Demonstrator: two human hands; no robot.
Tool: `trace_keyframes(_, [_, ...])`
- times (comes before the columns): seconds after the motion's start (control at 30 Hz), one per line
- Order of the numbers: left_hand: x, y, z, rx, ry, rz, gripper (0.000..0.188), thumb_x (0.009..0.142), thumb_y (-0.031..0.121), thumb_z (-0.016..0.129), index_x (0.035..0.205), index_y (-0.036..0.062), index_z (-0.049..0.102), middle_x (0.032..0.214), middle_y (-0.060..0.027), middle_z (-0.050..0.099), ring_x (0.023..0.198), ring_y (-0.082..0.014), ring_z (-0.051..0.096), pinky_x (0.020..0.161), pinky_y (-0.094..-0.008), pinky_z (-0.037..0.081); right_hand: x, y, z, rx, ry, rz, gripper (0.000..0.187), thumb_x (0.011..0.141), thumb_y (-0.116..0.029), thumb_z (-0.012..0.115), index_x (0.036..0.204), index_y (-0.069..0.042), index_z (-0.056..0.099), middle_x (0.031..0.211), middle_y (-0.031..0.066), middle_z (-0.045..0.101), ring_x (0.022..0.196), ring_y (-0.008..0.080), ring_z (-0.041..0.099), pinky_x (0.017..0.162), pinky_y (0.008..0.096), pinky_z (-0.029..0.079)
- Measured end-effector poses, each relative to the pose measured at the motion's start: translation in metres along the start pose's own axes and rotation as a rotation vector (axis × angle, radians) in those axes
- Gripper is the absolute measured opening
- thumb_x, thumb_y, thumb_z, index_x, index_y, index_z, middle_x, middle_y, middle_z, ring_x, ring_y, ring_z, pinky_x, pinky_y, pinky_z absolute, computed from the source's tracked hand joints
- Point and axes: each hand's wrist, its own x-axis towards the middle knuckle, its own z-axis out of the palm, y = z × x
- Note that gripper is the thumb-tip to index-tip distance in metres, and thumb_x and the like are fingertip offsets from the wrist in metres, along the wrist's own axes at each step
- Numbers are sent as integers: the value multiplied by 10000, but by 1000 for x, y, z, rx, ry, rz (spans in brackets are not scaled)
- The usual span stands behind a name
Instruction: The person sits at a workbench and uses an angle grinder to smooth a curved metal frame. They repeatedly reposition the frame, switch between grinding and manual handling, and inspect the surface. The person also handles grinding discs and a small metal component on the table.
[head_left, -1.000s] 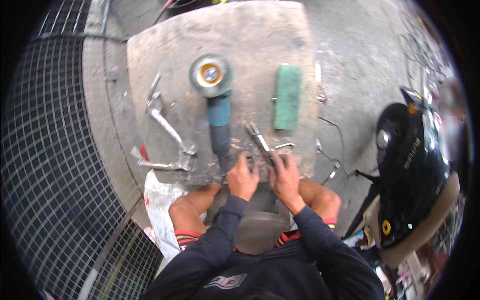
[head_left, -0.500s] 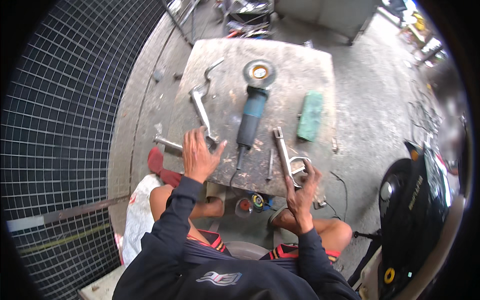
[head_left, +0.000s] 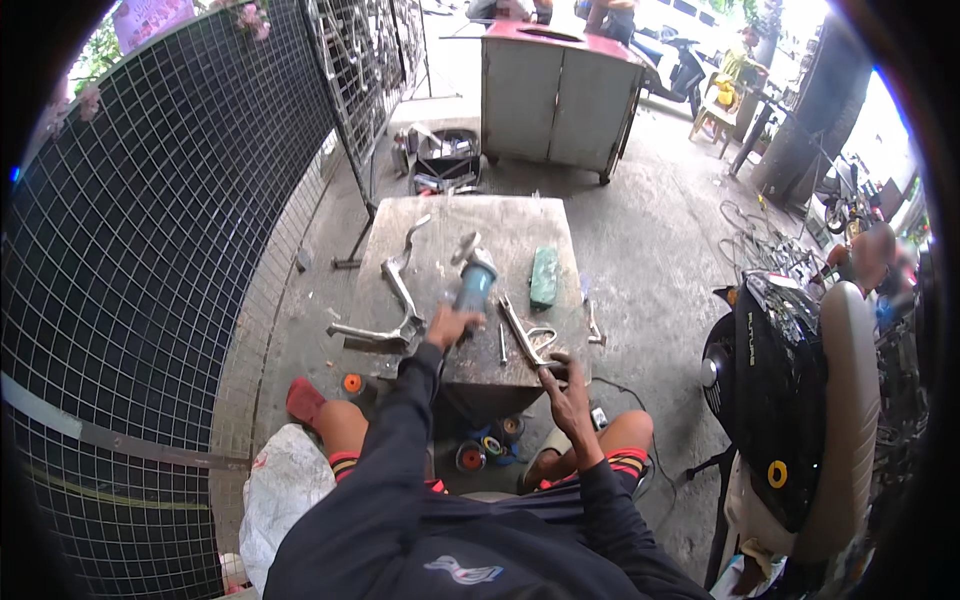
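My left hand [head_left: 452, 326] is closed round the rear of a blue and black angle grinder [head_left: 477, 284], whose disc end tilts on the far side of the wooden work table [head_left: 480, 215]. With fingers and thumb, my right hand [head_left: 568, 398] grips the near end of a bare metal bracket [head_left: 520, 329] with a triangular loop. A long bolt or pin [head_left: 502, 344] lies just left of that bracket. At the table's left rests a larger, bent silver metal arm [head_left: 402, 290]. A green block [head_left: 543, 276] lies toward the right edge.
Several grinding discs [head_left: 471, 457] sit on the floor under the table. A wire mesh fence [head_left: 150, 250] runs along the left. A black motorcycle [head_left: 775, 400] stands close on the right. Beyond the table are a crate of parts [head_left: 446, 155] and a grey wheeled cabinet [head_left: 560, 100].
My left hand has gone from the bent metal arm to the grinder and taken hold of it; the grinder has tilted. My right hand stays at the bracket. The view has lifted.
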Motion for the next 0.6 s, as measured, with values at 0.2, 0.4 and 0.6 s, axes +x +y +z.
trace_keyframes(0.2, [-152, 45, 15, -770, -412, 51, 453, 887, 213, 842, 1236, -5, 654, 934, -35, 702, 804, -127, 674, 719, -279, 554, 15, -39, 45, 1081, -504, 256, 584, 1038, -418, 632, 1437, -7, 522, 1309, 164, 664, 1193, 288, 656, 1043, 438, 523])
trace_keyframes(0.4, [-218, 46, 45, -603, -500, 121, 599, 879, 396, 862, 1211, -51, 640, 1000, -58, 699, 864, -118, 662, 766, -290, 544, -23, -35, 30, 1159, -285, 347, 545, 925, -266, 735, 1367, -9, 549, 1177, 134, 705, 1049, 299, 717, 900, 503, 620])
trace_keyframes(0.6, [-238, 29, 64, -448, -578, 84, 764, 864, 443, 867, 1373, -45, 573, 1211, -111, 684, 1110, -167, 638, 963, -324, 516, -41, -6, 11, 1113, -272, 473, 381, 923, -228, 743, 1228, -38, 617, 1119, 123, 726, 985, 289, 733, 877, 489, 629])
